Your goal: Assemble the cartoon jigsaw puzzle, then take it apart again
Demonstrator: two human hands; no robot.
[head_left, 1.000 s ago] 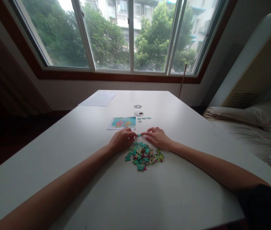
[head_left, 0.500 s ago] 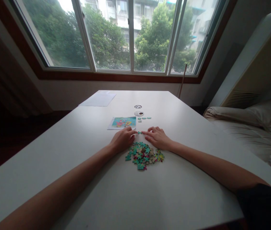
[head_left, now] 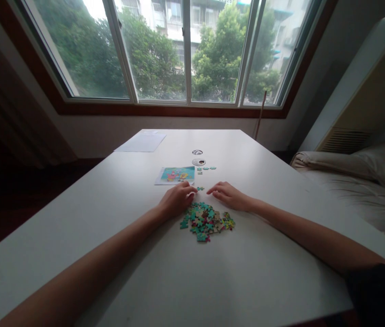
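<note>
A small green jigsaw piece [head_left: 200, 188] lies flat on the white table [head_left: 165, 281], between my two hands. At its left edge, the index fingertip of my left hand [head_left: 178, 196] rests against or right beside it; the hand is open and the thumb hangs lower. My right hand [head_left: 229, 195] is open just to the right, its index finger stretched toward the piece with a gap between. Nearer to me is a heap of mixed jigsaw pieces [head_left: 204, 218], mostly green with some yellow, pink and bare backs. The picture card [head_left: 177, 175] of cartoon figures lies beyond my left hand.
Several jigsaw pieces [head_left: 206, 168] sit in a row past my hands, with one just below. Two round discs [head_left: 198, 162] lie farther back. White paper [head_left: 141, 141] is at the far left corner. A sofa [head_left: 342, 177] stands to the right, a window ahead.
My right hand has drawn back to the right, off the small green piece. The left hand stays near it. The whole view has shifted slightly.
</note>
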